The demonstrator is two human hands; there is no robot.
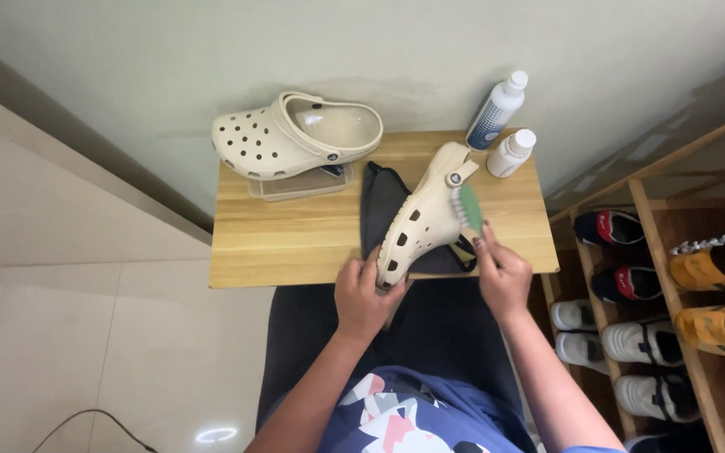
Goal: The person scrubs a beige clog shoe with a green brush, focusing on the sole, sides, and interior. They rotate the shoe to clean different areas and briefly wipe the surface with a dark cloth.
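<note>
Both forearms reach forward toward twelve o'clock. The left hand is curled in a grip, fingers wrapped; the right hand is closed, knuckles up.

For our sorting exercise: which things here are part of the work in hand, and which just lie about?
In use: left hand, clog, right hand, green brush, dark cloth beneath.

Lying about: second clog, clear tray, two white bottles, shelved shoes, floor cable.

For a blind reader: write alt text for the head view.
A person's left hand holds a cream clog by its toe while the right hand presses a green brush against its side, over a dark cloth on a small wooden table.
</note>
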